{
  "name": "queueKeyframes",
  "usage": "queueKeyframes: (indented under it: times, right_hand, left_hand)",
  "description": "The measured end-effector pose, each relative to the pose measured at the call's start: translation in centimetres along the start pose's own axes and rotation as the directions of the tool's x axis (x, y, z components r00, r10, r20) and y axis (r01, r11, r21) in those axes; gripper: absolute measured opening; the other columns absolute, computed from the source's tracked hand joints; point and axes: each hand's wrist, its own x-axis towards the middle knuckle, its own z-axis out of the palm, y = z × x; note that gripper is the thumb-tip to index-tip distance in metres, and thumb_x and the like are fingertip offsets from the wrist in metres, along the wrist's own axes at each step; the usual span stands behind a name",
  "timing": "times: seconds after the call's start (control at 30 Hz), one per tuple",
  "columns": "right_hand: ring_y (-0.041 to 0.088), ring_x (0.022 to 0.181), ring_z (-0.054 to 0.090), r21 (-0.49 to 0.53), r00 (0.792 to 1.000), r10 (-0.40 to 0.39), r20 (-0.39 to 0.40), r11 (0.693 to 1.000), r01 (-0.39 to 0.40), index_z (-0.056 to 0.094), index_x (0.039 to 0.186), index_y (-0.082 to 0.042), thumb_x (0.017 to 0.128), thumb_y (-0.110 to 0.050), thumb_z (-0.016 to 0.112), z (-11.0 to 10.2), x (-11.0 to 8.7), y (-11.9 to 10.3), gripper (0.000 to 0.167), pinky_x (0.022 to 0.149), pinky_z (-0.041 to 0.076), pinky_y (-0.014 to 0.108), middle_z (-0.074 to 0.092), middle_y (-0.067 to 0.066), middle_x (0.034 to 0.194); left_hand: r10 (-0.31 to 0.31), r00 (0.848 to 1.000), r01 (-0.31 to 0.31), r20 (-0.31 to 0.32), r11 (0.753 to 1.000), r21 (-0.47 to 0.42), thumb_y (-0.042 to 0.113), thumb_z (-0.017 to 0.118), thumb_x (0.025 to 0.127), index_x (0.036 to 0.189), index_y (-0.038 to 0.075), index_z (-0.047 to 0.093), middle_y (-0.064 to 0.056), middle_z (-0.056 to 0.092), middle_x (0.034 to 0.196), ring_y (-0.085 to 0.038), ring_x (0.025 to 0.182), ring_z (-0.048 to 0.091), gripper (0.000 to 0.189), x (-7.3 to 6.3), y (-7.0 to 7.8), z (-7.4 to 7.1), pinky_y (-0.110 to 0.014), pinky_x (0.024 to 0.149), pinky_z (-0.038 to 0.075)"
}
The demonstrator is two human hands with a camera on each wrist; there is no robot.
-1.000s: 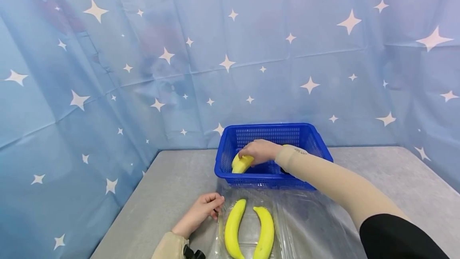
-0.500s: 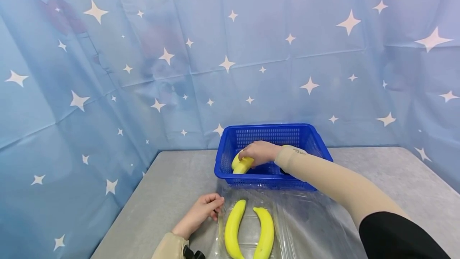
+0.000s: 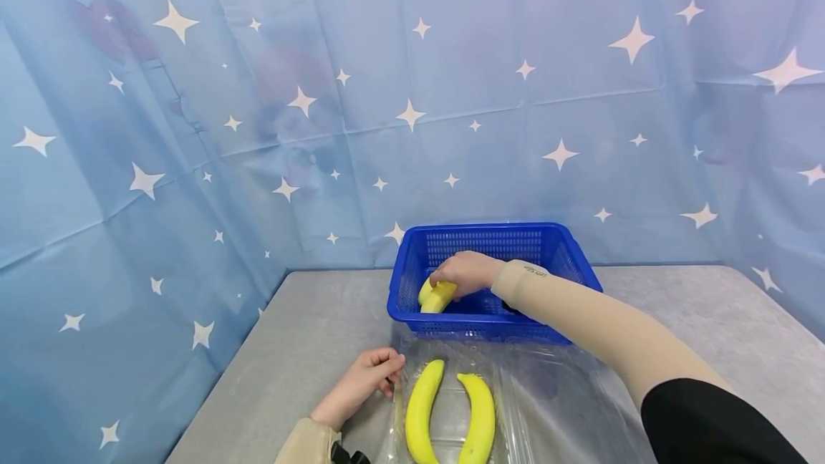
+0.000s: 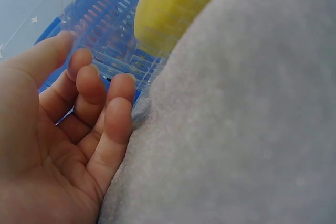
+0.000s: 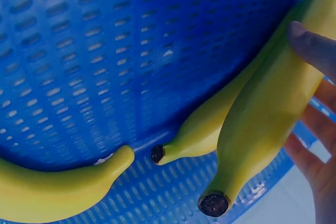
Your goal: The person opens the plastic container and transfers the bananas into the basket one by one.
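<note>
My right hand (image 3: 469, 271) reaches into the blue plastic basket (image 3: 490, 230) and holds a yellow banana (image 5: 273, 103), thumb on one side and fingers on the other. A second banana (image 5: 202, 124) lies close beside the held one, against the basket wall. Another banana (image 5: 58, 190) rests apart from them in the right wrist view. Near the basket's front, my left hand (image 3: 361, 383) pinches the left edge of a clear plastic container (image 3: 449, 417) between thumb and forefinger. Two bananas stand out inside that container, the left one (image 3: 422, 410) and the right one (image 3: 478, 417), slightly apart.
Clear plastic (image 3: 573, 392) spreads to the right of the bananas, under my right forearm. Everything stands on a grey table (image 3: 283, 349). A blue curtain with white stars (image 3: 361, 92) hangs behind and along the left side.
In the basket, the held banana has shifted slightly and the banana beside it shows more. My left hand stays at the container's edge.
</note>
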Motion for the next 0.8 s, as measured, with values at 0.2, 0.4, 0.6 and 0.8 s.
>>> queueKeyframes:
  times: [0.2,0.4,0.6,0.8]
  right_hand:
    - [0.019,0.096,0.064,-0.053,1.000,-0.005,-0.025,0.999,0.003,0.067,0.118,-0.019,0.080,-0.019,0.082,-0.5,-0.2,0.2,0.041,0.087,0.052,0.036,0.068,-0.001,0.113]
    - [0.019,0.099,0.064,-0.108,0.998,-0.036,-0.042,0.994,0.031,0.067,0.117,-0.019,0.080,-0.021,0.082,-0.5,-0.2,0.4,0.040,0.087,0.051,0.038,0.068,-0.001,0.113]
    - [0.019,0.101,0.064,-0.131,0.997,-0.047,-0.064,0.991,0.039,0.067,0.119,-0.019,0.081,-0.022,0.081,-0.1,-0.1,0.9,0.041,0.089,0.051,0.039,0.068,-0.001,0.114]
    - [0.019,0.102,0.063,-0.125,0.996,-0.052,-0.066,0.991,0.044,0.066,0.120,-0.019,0.080,-0.022,0.081,0.1,0.0,1.3,0.043,0.089,0.050,0.040,0.068,-0.001,0.115]
  left_hand:
    - [0.008,1.000,-0.008,0.002,1.000,0.001,0.022,0.057,0.099,0.088,-0.017,0.047,0.002,0.055,0.070,-0.007,0.058,0.055,0.042,0.0,0.1,0.1,-0.021,0.055,0.050]
    - [-0.002,1.000,0.002,-0.005,1.000,-0.001,0.021,0.057,0.099,0.088,-0.017,0.048,0.002,0.056,0.070,-0.007,0.058,0.054,0.041,-0.1,0.1,0.2,-0.022,0.054,0.050]
    - [-0.009,1.000,0.009,-0.011,1.000,-0.007,0.021,0.057,0.099,0.088,-0.017,0.048,0.002,0.056,0.070,-0.008,0.058,0.054,0.041,-0.1,0.2,0.2,-0.022,0.054,0.050]
    - [-0.019,1.000,0.019,-0.011,1.000,-0.013,0.020,0.057,0.099,0.091,-0.018,0.048,0.002,0.058,0.070,-0.009,0.057,0.053,0.040,-0.1,0.2,0.2,-0.022,0.054,0.050]
